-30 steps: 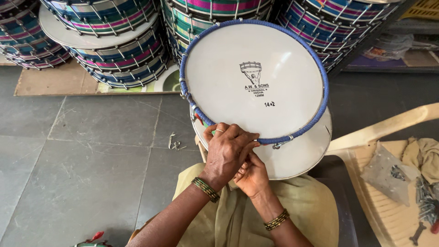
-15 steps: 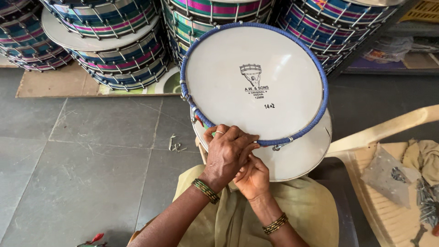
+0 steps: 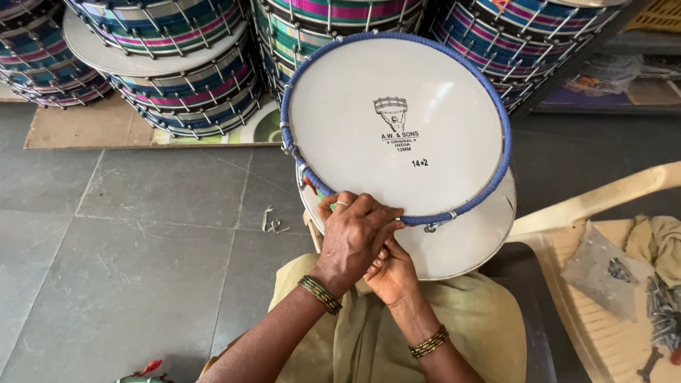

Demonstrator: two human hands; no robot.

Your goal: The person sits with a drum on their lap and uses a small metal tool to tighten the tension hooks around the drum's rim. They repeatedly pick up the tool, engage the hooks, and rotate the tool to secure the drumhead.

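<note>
The grey tiled floor (image 3: 128,241) takes up most of the view, and at its far edge stand stacks of finished drums (image 3: 177,64), striped in pink, green and blue with metal rods down their sides, partly on a flat sheet of cardboard (image 3: 64,131).

In the middle, resting against the person's lap, is a large white drum skin (image 3: 397,120) with a blue wrapped rim (image 3: 505,135), laid over a second white skin (image 3: 472,241) that shows below it. The blue wrapping looks complete all round the visible rim, and a few metal hooks already sit along its edge on the left and near the bottom; the rods that the stacked drums carry are not yet fitted here, so the drum seems to be at an early stage.

A small dark emblem with lines of print sits just above the middle of the skin.

To the right, a cream plastic chair (image 3: 603,206) holds a clear plastic bag (image 3: 603,273) of small parts, a crumpled cloth (image 3: 660,245) and loose metal hardware (image 3: 663,319).

The left hand (image 3: 355,237) is closed, fingers curled over the near edge of the rim. The right hand (image 3: 390,273) is beneath it, pinched shut at the same spot; what it holds I cannot tell.

A few small metal hooks (image 3: 273,221) lie on the floor nearby.
</note>
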